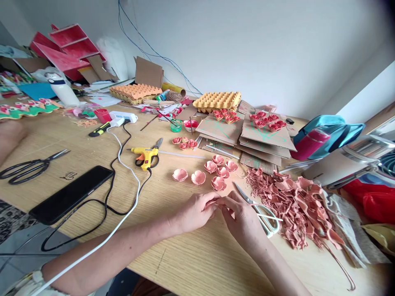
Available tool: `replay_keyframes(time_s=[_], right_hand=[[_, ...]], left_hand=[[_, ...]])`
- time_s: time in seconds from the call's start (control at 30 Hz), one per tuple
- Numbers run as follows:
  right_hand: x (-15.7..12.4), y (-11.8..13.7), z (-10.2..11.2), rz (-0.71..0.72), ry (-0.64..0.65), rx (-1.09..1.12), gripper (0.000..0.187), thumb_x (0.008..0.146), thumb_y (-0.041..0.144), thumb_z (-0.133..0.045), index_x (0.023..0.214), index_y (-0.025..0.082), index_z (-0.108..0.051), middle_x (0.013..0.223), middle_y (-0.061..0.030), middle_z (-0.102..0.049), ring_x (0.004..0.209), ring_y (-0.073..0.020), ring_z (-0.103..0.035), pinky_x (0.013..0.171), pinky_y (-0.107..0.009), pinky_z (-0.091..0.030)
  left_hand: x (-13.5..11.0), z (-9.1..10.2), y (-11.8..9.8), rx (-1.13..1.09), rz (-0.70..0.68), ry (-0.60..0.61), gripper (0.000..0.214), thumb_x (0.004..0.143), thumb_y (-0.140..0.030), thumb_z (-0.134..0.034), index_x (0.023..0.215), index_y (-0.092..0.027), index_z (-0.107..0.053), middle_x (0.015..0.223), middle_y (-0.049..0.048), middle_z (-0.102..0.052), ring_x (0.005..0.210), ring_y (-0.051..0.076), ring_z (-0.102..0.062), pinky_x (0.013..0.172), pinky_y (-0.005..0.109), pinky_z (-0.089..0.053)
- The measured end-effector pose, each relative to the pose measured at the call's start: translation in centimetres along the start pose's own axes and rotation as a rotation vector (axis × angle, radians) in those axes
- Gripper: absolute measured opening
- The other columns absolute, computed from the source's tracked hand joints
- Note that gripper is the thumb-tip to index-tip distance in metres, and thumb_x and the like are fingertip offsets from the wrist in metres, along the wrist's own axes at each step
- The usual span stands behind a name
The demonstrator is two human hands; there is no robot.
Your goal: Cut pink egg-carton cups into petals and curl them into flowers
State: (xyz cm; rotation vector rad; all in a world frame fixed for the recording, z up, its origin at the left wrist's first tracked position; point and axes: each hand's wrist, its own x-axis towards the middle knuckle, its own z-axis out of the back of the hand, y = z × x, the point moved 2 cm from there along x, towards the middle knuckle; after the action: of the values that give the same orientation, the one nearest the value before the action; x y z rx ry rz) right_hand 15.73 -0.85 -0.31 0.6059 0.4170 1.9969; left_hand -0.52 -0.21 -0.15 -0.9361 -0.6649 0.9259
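Above the near part of the table, my left hand point(195, 213) and my right hand point(242, 218) meet at the fingertips. Both pinch a small pink piece of egg carton point(212, 202), mostly hidden by the fingers. Just beyond them lie several pink paper-pulp flower cups point(218, 183), two of them apart on the left. White-handled scissors point(268, 220) rest open beside my right hand. Farther right spreads a heap of pink egg-carton scraps point(304, 205).
A yellow glue gun point(147, 158), black scissors point(40, 166), a phone point(74, 192) and trailing cables are at left. Finished red flowers point(268, 120) stand on stacked cardboard point(268, 137). Egg trays point(217, 100) sit behind. A steel flask point(348, 160) lies right. Another person's hand point(10, 137) shows far left.
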Motion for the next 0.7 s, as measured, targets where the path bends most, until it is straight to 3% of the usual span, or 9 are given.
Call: replay_keyframes(time_s=[0.2, 0.43, 0.6, 0.7], right_hand=[[0.0, 0.2, 0.0, 0.015, -0.027, -0.052, 0.027, 0.091, 0.014, -0.05, 0.104, 0.029, -0.07, 0.078, 0.0001, -0.053, 0.064, -0.012, -0.052, 0.058, -0.023, -0.042], [-0.3, 0.5, -0.3, 0.052, -0.075, -0.145, 0.023, 0.091, 0.012, -0.05, 0.095, 0.026, -0.067, 0.08, -0.0004, -0.052, 0.068, -0.0133, -0.051, 0.06, -0.025, -0.038], [-0.4, 1.1, -0.4, 0.205, -0.139, -0.418, 0.023, 0.093, 0.011, -0.044, 0.089, 0.021, -0.065, 0.081, -0.0042, -0.052, 0.072, -0.0167, -0.049, 0.064, -0.03, -0.035], [-0.2, 1.0, -0.4, 0.224, -0.161, -0.42, 0.024, 0.092, 0.011, -0.044, 0.091, 0.021, -0.065, 0.08, -0.0039, -0.052, 0.07, -0.0163, -0.047, 0.064, -0.03, -0.034]], left_hand=[[0.0, 0.0, 0.5, -0.021, 0.077, 0.018, 0.024, 0.09, -0.015, -0.042, 0.097, -0.018, -0.064, 0.065, -0.0012, -0.059, 0.059, 0.012, -0.056, 0.055, 0.021, -0.039], [0.1, 0.1, 0.4, -0.018, 0.077, 0.006, 0.025, 0.088, -0.013, -0.042, 0.091, -0.017, -0.066, 0.062, -0.001, -0.059, 0.059, 0.013, -0.058, 0.058, 0.022, -0.041], [0.6, -0.2, 0.8, -0.276, 0.137, 0.033, 0.022, 0.086, -0.016, -0.047, 0.094, -0.014, -0.067, 0.073, 0.0014, -0.061, 0.061, 0.011, -0.055, 0.058, 0.022, -0.043], [0.7, -0.2, 1.0, -0.304, 0.132, 0.019, 0.023, 0.087, -0.017, -0.047, 0.097, -0.013, -0.068, 0.072, 0.0011, -0.059, 0.059, 0.01, -0.052, 0.055, 0.02, -0.042]])
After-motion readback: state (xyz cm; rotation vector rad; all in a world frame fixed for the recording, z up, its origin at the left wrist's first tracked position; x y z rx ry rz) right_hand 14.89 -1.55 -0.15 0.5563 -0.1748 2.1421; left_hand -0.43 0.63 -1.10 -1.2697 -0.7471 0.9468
